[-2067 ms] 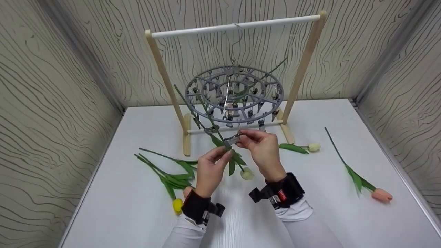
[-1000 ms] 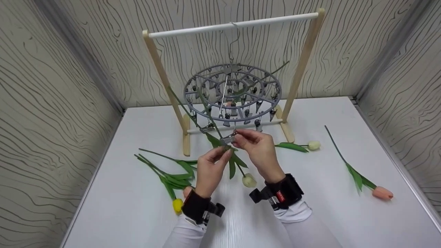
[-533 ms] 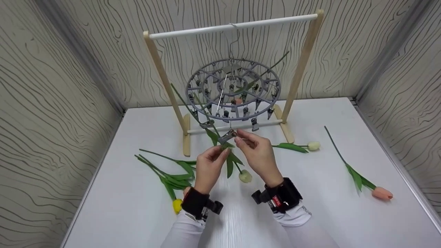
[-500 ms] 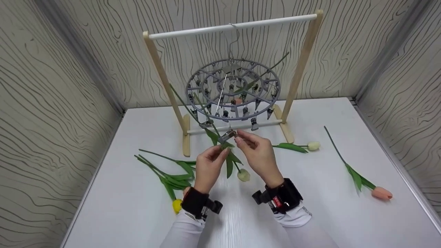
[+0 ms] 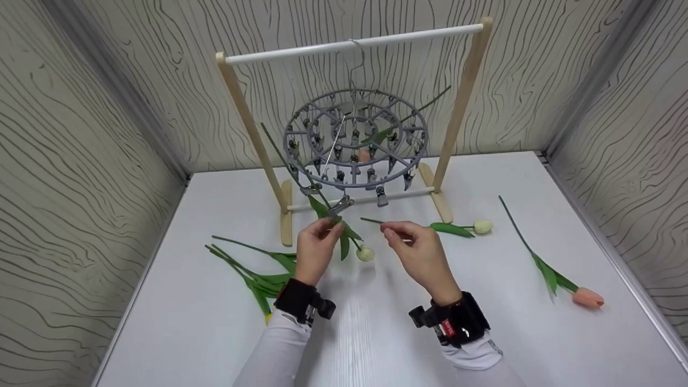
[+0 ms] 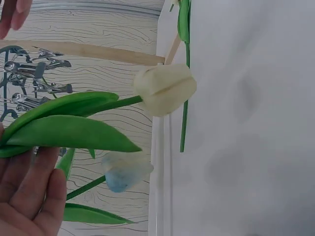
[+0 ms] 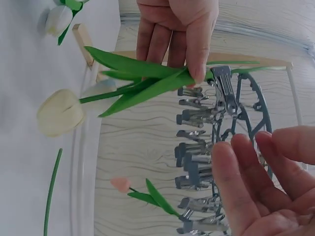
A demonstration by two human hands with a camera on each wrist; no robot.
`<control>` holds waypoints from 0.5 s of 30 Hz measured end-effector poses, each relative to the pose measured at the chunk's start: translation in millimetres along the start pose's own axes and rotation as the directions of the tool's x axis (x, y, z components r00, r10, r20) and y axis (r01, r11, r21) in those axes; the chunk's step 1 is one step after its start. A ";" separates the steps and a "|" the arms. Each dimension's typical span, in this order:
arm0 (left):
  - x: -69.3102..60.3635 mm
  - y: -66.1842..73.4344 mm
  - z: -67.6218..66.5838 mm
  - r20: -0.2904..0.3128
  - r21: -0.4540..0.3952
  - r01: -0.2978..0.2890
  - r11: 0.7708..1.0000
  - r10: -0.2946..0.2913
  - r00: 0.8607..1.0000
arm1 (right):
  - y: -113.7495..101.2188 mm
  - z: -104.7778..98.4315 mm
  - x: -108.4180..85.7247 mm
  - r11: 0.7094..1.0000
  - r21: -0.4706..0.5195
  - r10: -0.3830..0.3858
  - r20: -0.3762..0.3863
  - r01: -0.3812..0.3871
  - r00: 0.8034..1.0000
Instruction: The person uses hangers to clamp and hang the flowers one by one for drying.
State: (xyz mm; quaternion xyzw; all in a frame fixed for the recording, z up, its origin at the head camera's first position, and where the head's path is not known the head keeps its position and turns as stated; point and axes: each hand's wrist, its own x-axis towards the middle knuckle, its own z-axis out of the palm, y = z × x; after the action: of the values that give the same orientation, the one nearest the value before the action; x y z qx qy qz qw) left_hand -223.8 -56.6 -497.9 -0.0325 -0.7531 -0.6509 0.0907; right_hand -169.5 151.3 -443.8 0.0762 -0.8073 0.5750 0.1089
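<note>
In the head view, my left hand (image 5: 317, 250) pinches a white tulip (image 5: 365, 253) by its stem and leaf base, with the bloom tilted down. A grey metal clip (image 5: 341, 205), hanging from the round clip hanger (image 5: 355, 185), bites on that stem just above my fingers. My right hand (image 5: 422, 255) is apart from the clip, fingers loosely bent and holding nothing, as the right wrist view also shows. Behind the held flower, a blue-and-white tulip (image 6: 125, 172) hangs in the left wrist view. A pink tulip (image 7: 121, 184) hangs farther back.
A wooden stand with a white rod (image 5: 301, 51) carries the hanger. On the white table (image 5: 177, 333) lie a white tulip (image 5: 482, 226) beyond my right hand, a pink tulip (image 5: 587, 298) at right, and several green stems (image 5: 231, 260) at left, partly covered by my left arm.
My right hand has let go of the clip and drawn back to the right. The clip stays on the stem, and my left hand has shifted slightly left and up with the tulip.
</note>
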 end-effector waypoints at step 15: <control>17.0 -7.6 -3.7 -0.007 0.079 0.004 0.997 -0.004 1.000 | 43.9 -29.1 -18.1 0.983 -0.155 0.100 -0.007 -0.100 0.995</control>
State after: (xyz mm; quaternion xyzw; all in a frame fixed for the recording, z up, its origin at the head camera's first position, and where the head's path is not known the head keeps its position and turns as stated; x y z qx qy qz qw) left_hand -241.4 -62.6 -501.8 -0.0251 -0.7779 -0.6210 0.0932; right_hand -160.3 193.1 -479.4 0.0271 -0.8524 0.5153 0.0852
